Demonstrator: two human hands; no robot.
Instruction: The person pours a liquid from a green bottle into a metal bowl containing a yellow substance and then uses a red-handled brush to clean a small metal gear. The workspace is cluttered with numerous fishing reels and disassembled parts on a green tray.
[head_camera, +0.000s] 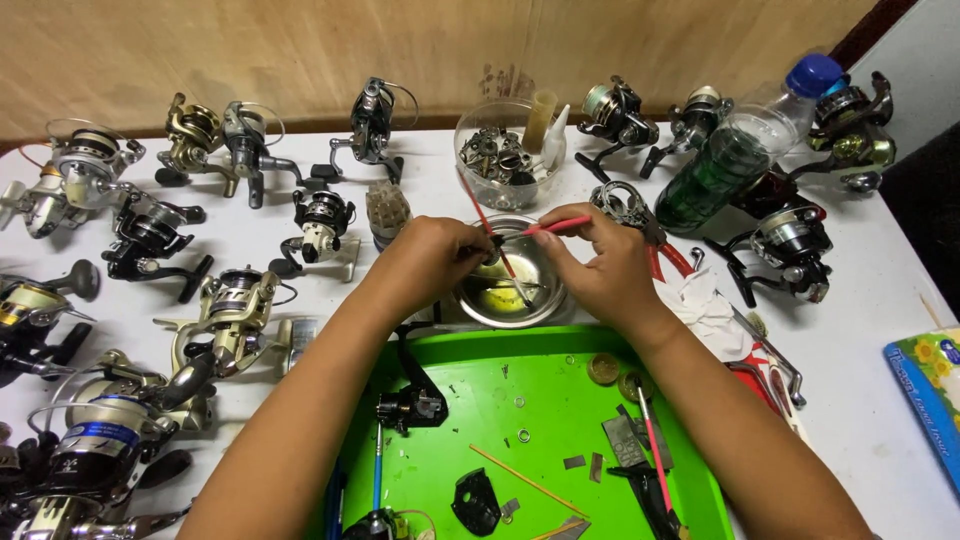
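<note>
Left hand (432, 255) pinches a small dark reel part (494, 243) over the steel bowl (505, 292), just behind the far edge of the green tray (560, 400); right hand (600, 265) grips a red-handled brush (556, 226), tip at the part. Both forearms reach forward across the tray, wrists bent inward, fingers curled tight. Risk, as judged: the oily part slips from the fingertips into the bowl's yellowish liquid, or a forearm sweeps the loose washers (523, 434) off the tray toward the reels (235, 310) at the desk's left edge.
</note>
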